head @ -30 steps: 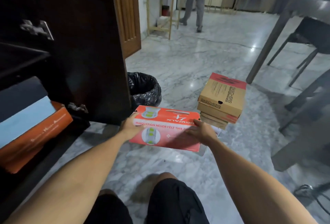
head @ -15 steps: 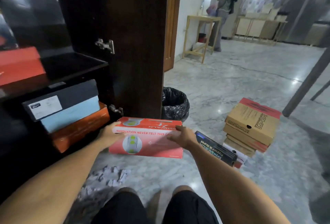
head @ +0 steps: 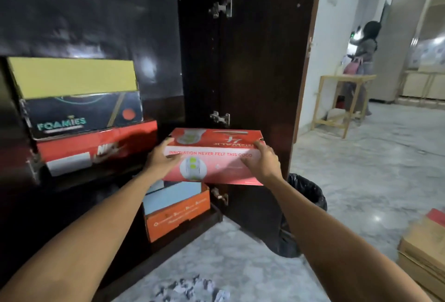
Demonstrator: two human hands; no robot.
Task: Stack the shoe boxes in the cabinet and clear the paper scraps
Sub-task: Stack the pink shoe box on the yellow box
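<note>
Gripping the red shoe box (head: 214,157) at both ends, my left hand (head: 161,159) and right hand (head: 263,162) hold it level. It hangs before the open cabinet (head: 252,61), above the orange box (head: 178,217).

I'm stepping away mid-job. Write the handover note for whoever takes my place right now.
Left hand and right hand grip the ends of the red shoe box, held in the air in front of the open cabinet.
Done: three boxes stacked on the upper shelf, yellow box on top; orange box and a blue one below.
Left: shelve this box, then the brown boxes on the floor; clear the paper scraps, bin beside the door.
</note>
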